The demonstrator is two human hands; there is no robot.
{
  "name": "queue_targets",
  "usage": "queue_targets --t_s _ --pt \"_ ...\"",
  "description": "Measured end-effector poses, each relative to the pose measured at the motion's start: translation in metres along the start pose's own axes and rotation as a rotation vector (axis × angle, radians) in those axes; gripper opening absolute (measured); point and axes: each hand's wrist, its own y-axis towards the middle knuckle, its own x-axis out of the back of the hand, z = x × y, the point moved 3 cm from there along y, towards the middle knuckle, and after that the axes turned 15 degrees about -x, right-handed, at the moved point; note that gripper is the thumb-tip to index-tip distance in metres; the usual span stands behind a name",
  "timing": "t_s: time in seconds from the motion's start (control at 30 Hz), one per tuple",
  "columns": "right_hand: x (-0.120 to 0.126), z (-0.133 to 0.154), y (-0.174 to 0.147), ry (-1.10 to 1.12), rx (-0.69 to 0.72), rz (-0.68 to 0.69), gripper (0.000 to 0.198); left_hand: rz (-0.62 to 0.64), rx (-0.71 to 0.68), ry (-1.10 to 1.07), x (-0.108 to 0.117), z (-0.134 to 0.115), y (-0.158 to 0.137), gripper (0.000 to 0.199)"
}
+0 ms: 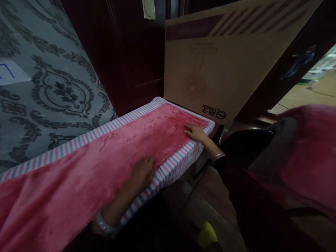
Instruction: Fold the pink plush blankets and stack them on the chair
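A long pink plush cloth (110, 157) lies over a striped sheet (168, 169) in white, pink and grey on a narrow table-like surface. My right hand (195, 133) rests on the plush near its far right corner, fingers stretched out and apart. Nearer to me, my left hand (143, 172) is at the plush's front edge with curled fingers that seem to grip the cloth; the fingertips are partly hidden. Soft folds run through the plush at the lower left.
A large cardboard box (210, 70) leans behind the far end, against a dark red door (126, 56). Patterned wallpaper (65, 91) borders the left side. At the right is another pink plush piece (309, 157). Something yellow-green (207, 235) shows low down, near the tiled floor (214, 192).
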Motion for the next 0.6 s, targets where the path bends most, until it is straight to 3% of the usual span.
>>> queue_targets --t_s 0.1,0.2,0.43,0.6 --pt "-0.003 0.005 -0.017 0.120 0.214 0.072 0.052 0.031 0.014 0.025 0.003 -0.002 0.005 0.023" --pt "-0.008 0.001 -0.032 0.197 0.293 0.062 0.065 0.058 0.032 0.043 0.001 -0.002 0.007 0.027" --pt "-0.006 0.004 -0.039 0.264 0.264 -0.004 0.043 0.027 0.041 0.056 -0.004 0.004 0.006 0.028" --pt "-0.004 0.016 -0.047 0.189 0.171 -0.108 0.038 -0.090 0.065 0.074 -0.004 0.007 0.000 0.030"
